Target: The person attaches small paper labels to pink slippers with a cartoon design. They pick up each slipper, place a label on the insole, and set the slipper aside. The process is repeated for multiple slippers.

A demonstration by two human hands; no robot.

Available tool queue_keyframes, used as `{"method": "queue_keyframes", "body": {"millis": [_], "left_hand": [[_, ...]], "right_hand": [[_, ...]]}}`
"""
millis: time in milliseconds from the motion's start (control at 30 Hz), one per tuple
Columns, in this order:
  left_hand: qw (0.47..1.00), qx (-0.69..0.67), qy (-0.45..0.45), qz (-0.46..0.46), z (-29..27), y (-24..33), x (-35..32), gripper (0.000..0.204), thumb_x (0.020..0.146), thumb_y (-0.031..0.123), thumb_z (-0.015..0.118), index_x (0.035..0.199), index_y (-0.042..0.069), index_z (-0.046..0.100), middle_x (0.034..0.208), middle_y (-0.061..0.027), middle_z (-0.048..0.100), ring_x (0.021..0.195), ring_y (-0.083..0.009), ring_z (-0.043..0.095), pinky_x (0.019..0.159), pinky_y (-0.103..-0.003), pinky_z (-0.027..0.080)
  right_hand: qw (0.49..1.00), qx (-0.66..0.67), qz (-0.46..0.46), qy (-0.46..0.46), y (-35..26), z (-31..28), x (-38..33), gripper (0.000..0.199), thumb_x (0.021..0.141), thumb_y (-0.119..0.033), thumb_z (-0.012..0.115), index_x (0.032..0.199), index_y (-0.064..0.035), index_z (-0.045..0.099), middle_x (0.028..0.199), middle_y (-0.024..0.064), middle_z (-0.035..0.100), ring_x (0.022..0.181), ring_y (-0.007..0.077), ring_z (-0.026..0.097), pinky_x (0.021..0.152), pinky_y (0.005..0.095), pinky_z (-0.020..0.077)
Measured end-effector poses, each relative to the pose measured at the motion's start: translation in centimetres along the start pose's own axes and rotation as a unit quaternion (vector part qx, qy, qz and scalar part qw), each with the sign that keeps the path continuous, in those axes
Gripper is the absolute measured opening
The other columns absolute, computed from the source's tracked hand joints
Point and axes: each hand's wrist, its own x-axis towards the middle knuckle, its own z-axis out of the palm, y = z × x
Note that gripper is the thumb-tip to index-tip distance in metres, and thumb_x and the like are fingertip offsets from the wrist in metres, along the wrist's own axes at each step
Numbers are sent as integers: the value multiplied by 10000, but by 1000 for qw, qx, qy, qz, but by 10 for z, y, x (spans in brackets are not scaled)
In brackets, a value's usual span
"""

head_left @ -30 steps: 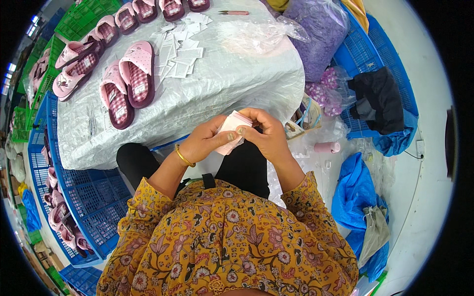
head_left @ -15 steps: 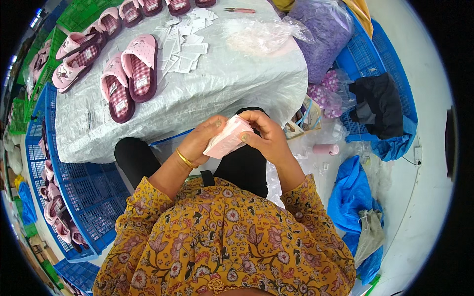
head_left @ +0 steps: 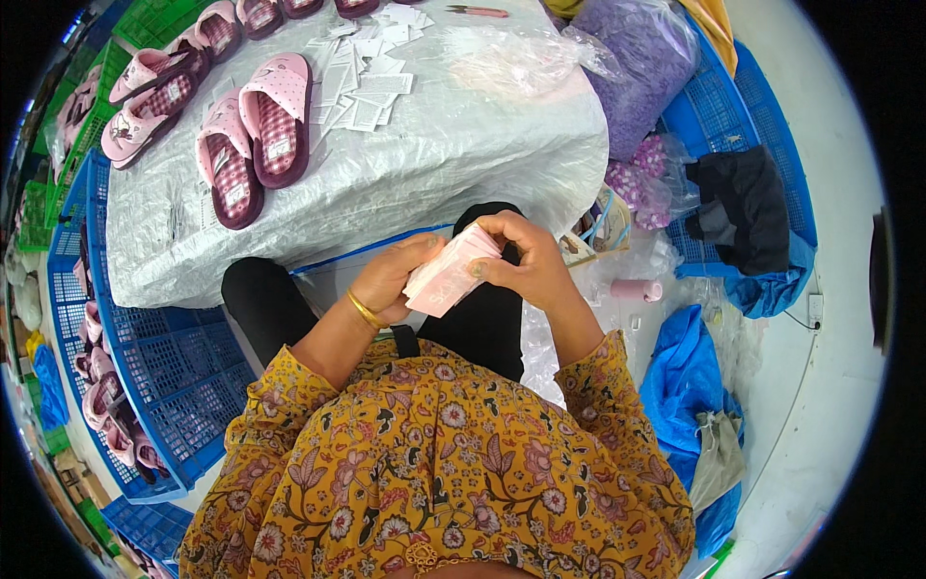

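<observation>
Stack of pink paper tags [head_left: 449, 274] sits over my lap, pinched between left hand [head_left: 394, 282] and right hand [head_left: 529, 262], both closed on it. At 11 o'clock on the table [head_left: 463, 154]: white tags [head_left: 367, 82] loose, pink slippers [head_left: 253, 135] unfinished, I judge.

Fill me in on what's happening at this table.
A seated person holds a stack of pink cards over their lap with both hands: the left hand supports it from below, the right hand grips its upper end. On the covered table ahead lie pink slippers and a scatter of white cards. Blue crates with more slippers stand to the left.
</observation>
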Motion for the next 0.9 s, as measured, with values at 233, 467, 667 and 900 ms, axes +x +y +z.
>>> {"method": "queue_keyframes", "body": {"millis": [233, 467, 667, 900], "left_hand": [[999, 9, -31, 10, -7, 10, -3, 178, 986, 223, 597, 1031, 52, 620, 926, -35, 666, 771, -100, 641, 696, -263, 534], [998, 38, -44, 14, -20, 15, -2, 141, 1007, 215, 571, 966, 85, 606, 895, 6, 618, 755, -70, 581, 706, -237, 495], [996, 34, -80, -5, -32, 15, -2, 164, 1010, 245, 566, 999, 87, 607, 918, 10, 614, 797, -78, 583, 749, -255, 493], [991, 105, -78, 24, -24, 31, 3, 377, 997, 419, 555, 1112, 64, 611, 997, -11, 624, 848, -77, 589, 753, -246, 489]], "right_hand": [[995, 88, 39, 26, 11, 8, -3, 412, 781, -194, 816, 1107, 5, 661, 969, 27, 629, 857, 111, 567, 785, 273, 471], [987, 123, 95, 29, 7, 13, -3, 433, 789, -163, 814, 1147, 18, 649, 1023, 28, 650, 894, 99, 589, 821, 259, 481], [967, 215, 128, 45, 11, 14, -2, 433, 820, -116, 790, 1196, 23, 627, 1045, 42, 658, 921, 106, 611, 844, 255, 499], [966, 210, 134, 66, 6, 10, 7, 422, 819, -103, 782, 1190, 29, 630, 1044, 45, 657, 913, 97, 617, 815, 247, 512]]}}
